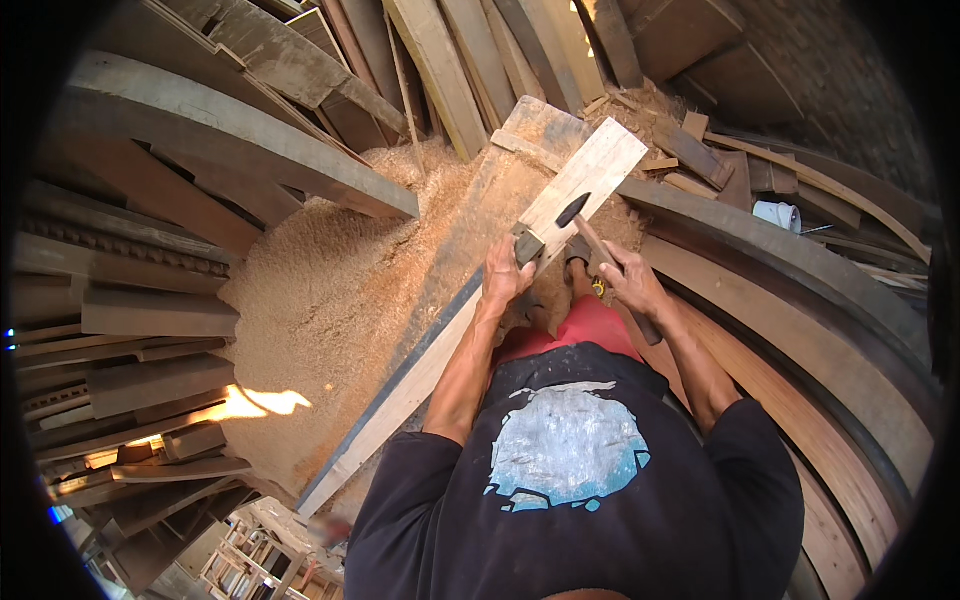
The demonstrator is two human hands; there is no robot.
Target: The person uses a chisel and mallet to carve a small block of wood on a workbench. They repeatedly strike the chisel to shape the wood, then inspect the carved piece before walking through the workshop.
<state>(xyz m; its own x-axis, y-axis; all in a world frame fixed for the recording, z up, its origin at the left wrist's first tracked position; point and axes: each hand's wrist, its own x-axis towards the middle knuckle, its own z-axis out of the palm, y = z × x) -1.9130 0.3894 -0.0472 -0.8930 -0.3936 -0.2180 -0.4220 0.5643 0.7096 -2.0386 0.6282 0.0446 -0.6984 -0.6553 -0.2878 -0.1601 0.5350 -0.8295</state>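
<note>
In the head view, the left hand (506,272) is curled around a small, dark, blocky wooden piece (529,244), apparently steadying it over the pale, straight-edged wooden plank (606,160); the piece sits at the fingers' far right side. The right hand (636,286) is wrapped around the brown wooden handle of a black-headed hammer (596,240), probably for swinging room; its head lies far left of that grip, over the plank

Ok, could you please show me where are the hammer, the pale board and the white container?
Hammer (594,239): head view, on the upper handle.
Pale board (600,166): head view, on its face near the far end.
White container (773,215): head view, on its outer side.
</note>
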